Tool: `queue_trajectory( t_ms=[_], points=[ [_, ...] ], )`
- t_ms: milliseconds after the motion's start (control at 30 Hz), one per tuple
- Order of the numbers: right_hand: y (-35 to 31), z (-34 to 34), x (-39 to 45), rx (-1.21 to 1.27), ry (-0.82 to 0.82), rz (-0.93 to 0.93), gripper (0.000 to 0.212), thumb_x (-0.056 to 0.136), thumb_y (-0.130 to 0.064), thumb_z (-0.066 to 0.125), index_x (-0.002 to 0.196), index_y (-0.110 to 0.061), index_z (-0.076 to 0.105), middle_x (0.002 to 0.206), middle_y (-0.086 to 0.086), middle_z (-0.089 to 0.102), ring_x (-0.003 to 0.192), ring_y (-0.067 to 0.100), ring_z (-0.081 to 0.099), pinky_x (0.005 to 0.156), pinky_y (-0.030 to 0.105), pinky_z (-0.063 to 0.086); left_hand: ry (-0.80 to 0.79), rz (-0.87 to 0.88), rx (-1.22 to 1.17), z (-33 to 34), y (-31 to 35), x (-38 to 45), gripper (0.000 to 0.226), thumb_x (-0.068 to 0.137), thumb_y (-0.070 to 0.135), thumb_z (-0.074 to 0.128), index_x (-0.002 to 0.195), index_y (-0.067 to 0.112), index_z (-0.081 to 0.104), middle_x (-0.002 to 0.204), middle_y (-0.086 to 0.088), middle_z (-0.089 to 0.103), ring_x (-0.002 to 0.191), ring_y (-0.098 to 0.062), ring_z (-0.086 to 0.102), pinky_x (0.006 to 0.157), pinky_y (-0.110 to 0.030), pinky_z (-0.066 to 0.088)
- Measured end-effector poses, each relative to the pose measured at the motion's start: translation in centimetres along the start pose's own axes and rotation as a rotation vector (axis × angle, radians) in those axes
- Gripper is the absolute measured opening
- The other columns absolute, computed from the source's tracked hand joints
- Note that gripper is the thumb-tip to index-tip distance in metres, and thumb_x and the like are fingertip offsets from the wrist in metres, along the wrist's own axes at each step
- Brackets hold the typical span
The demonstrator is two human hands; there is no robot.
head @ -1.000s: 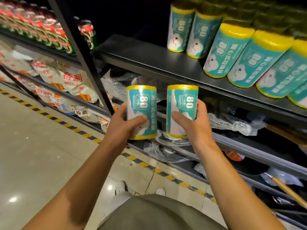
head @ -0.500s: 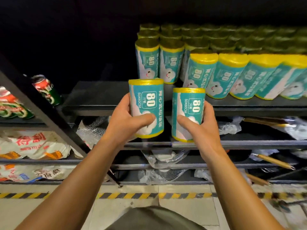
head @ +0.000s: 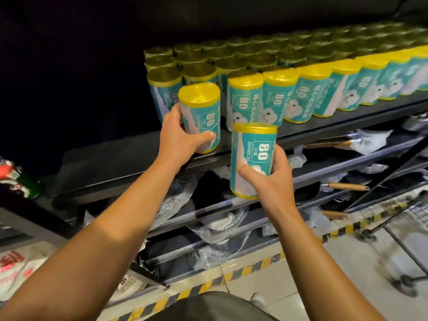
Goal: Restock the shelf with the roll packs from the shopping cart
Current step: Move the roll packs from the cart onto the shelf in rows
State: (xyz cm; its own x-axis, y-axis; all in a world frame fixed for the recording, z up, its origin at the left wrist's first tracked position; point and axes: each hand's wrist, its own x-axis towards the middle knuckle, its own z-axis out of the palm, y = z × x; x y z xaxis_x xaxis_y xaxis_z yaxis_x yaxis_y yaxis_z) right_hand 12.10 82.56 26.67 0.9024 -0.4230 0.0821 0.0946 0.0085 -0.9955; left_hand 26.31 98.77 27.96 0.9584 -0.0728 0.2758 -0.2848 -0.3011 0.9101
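Two roll packs are going up: the left hand is gripping one at mid-frame on the well-stocked shelf; the right hand is clutching another lower, unplaced.

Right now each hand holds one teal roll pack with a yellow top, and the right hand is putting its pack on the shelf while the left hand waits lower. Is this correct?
Not quite: in the head view the sides are reversed. The left hand is putting its roll pack on the shelf, while the right hand waits lower with its pack.
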Motion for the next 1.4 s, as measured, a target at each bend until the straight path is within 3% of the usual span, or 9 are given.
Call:
queue_trajectory(
  t_ms=[200, 367, 567, 800, 967, 1033, 1100, 1267, 1400],
  points=[
    [0.3, -0.3, 0.0, 0.007, 0.032, 0.008, 0.057, 0.078, -0.007, 0.082, 0.126, -0.021, 0.056, 0.108, 0.000, 0.072, 0.090, 0.012, 0.072, 0.072, 0.023, 0.056, 0.030, 0.041, 0.143, 1.6, -0.4, 1.6, 0.083, 0.057, 0.049, 0.086, 0.127, 0.021, 0.052, 0.118, -0.002, 0.050, 0.114, -0.019, 0.056, 0.099, -0.042, 0.050],
    [0.2, -0.7, 0.6, 0.006, 0.041, 0.004, 0.059, 0.079, -0.008, 0.083, 0.129, -0.020, 0.054, 0.108, -0.001, 0.072, 0.090, 0.010, 0.072, 0.071, 0.022, 0.056, 0.065, 0.064, 0.198, 2.8, 0.0, 1.7, 0.074, 0.064, 0.032, 0.090, 0.122, 0.011, 0.049, 0.119, -0.007, 0.047, 0.104, -0.014, 0.045, 0.086, -0.023, 0.038],
    [0.4, -1.0, 1.0, 0.002, 0.039, -0.003, 0.059, 0.078, -0.008, 0.083, 0.128, -0.021, 0.054, 0.108, -0.001, 0.071, 0.088, 0.007, 0.071, 0.069, 0.020, 0.055, 0.118, 0.042, 0.212, 4.3, 0.4, 1.5, 0.089, 0.058, 0.042, 0.088, 0.129, 0.012, 0.041, 0.122, -0.008, 0.043, 0.118, -0.026, 0.045, 0.097, -0.040, 0.043],
    [0.7, -1.0, 0.9, -0.037, 0.031, -0.023, 0.063, 0.076, -0.012, 0.085, 0.129, -0.024, 0.053, 0.110, -0.003, 0.070, 0.092, 0.010, 0.071, 0.074, 0.024, 0.057, 0.062, -0.065, 0.160, 2.8, 1.2, 0.6, 0.103, 0.069, 0.047, 0.085, 0.149, 0.017, 0.028, 0.137, -0.006, 0.039, 0.129, -0.022, 0.043, 0.107, -0.040, 0.041],
    [0.4, 0.8, 0.5, -0.100, -0.054, -0.092, 0.070, 0.074, -0.012, 0.086, 0.133, -0.024, 0.050, 0.112, -0.006, 0.068, 0.096, 0.008, 0.069, 0.079, 0.025, 0.057, 0.007, -0.076, -0.072, -0.8, 3.4, -4.4, 0.060, 0.078, 0.053, 0.068, 0.131, 0.028, 0.055, 0.124, 0.004, 0.059, 0.094, -0.004, 0.064, 0.093, -0.038, 0.055],
    [0.2, 2.7, 0.5, -0.131, -0.109, -0.129, 0.076, 0.071, -0.019, 0.087, 0.136, -0.027, 0.048, 0.113, -0.008, 0.068, 0.100, 0.010, 0.068, 0.083, 0.030, 0.057, -0.156, -0.091, -0.191, -1.8, 4.0, -6.6, 0.063, 0.073, 0.054, 0.068, 0.129, 0.029, 0.056, 0.125, 0.004, 0.064, 0.100, -0.005, 0.068, 0.092, -0.037, 0.056],
    [0.1, 4.4, 0.8, -0.195, -0.143, -0.186, 0.082, 0.067, -0.033, 0.085, 0.138, -0.035, 0.045, 0.119, -0.009, 0.066, 0.112, 0.018, 0.064, 0.091, 0.042, 0.056, -0.197, -0.060, -0.238, -1.9, 4.0, -7.6, 0.062, 0.078, 0.033, 0.078, 0.134, 0.023, 0.052, 0.122, 0.004, 0.066, 0.105, -0.007, 0.068, 0.089, -0.032, 0.057],
    [-0.2, 6.7, 1.2, -0.374, -0.296, -0.329, 0.085, 0.077, -0.048, 0.069, 0.152, -0.032, 0.033, 0.147, -0.010, 0.048, 0.136, 0.017, 0.043, 0.111, 0.042, 0.041, -0.016, 0.099, -0.157, -5.1, 3.1, -6.8, 0.067, 0.079, 0.014, 0.081, 0.138, 0.016, 0.049, 0.127, 0.003, 0.064, 0.113, -0.004, 0.063, 0.092, -0.023, 0.053],
    [0.9, 6.0, 2.5, -0.553, -0.161, -0.326, 0.084, 0.084, -0.044, 0.075, 0.154, -0.021, 0.033, 0.152, -0.004, 0.040, 0.140, 0.013, 0.031, 0.118, 0.039, 0.029, 0.069, 0.154, -0.046, -6.4, 1.4, -4.6, 0.071, 0.079, 0.027, 0.081, 0.140, 0.018, 0.046, 0.132, 0.005, 0.060, 0.119, -0.001, 0.058, 0.098, -0.025, 0.050]
  ],
)
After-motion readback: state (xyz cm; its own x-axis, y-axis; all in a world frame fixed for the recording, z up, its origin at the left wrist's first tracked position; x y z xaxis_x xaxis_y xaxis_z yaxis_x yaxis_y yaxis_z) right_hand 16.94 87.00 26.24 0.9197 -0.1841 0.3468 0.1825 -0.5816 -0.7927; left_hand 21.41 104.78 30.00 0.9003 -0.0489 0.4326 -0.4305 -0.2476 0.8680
